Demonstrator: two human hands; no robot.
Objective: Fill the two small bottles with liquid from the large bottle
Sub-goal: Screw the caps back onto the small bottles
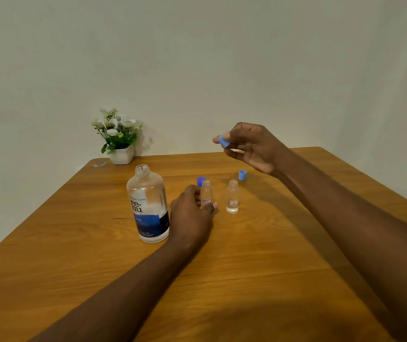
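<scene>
Head view: brown wooden tabletop (247, 267) against a plain off-white wall (197, 58). White potted flowers (121, 156) sit at the far-left corner. Mid-table stands an uncapped large clear blue-labelled bottle (148, 206). Left hand (192, 213) grips the left small clear bottle (206, 193); the right small clear bottle (232, 197) stands free beside it. Right hand (251, 146), raised, pinches a light-blue plastic cap (223, 141).

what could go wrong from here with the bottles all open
The large bottle stands uncapped beside the left hand, which grips the left small bottle; a wrist nudge could tip it. The right small bottle stands open and unheld, so a passing arm might topple it. The right hand pinches a blue cap, which could slip.
</scene>
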